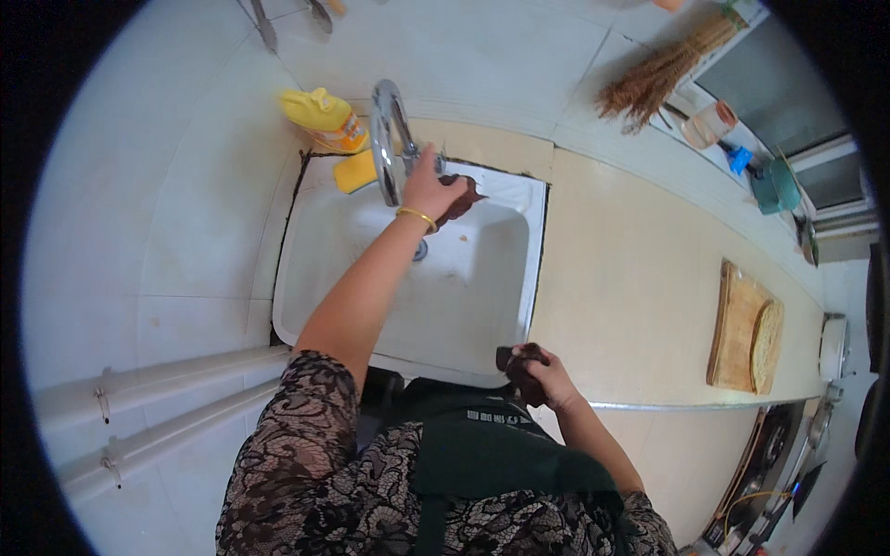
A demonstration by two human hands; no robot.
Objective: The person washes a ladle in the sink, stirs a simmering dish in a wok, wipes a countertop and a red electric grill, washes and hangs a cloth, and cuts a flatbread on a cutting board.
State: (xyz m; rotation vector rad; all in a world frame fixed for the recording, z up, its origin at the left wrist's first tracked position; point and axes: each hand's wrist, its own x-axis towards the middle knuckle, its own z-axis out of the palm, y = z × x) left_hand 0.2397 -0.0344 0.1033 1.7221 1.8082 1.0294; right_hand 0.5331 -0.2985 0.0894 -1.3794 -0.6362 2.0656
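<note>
A chrome gooseneck faucet stands at the back of the white sink. At the faucet's base, my left hand reaches up with its fingers by the handle. A dark brown cloth is held in that hand between thumb and palm, over the sink's back part. Near the sink's front right corner, my right hand grips another dark brown cloth. Whether water runs from the faucet cannot be told.
A yellow sponge lies on the sink's back left corner, beside a yellow bottle. Right of the sink, a wooden cutting board with a round woven mat rests on the beige counter. White pipes run along the left wall.
</note>
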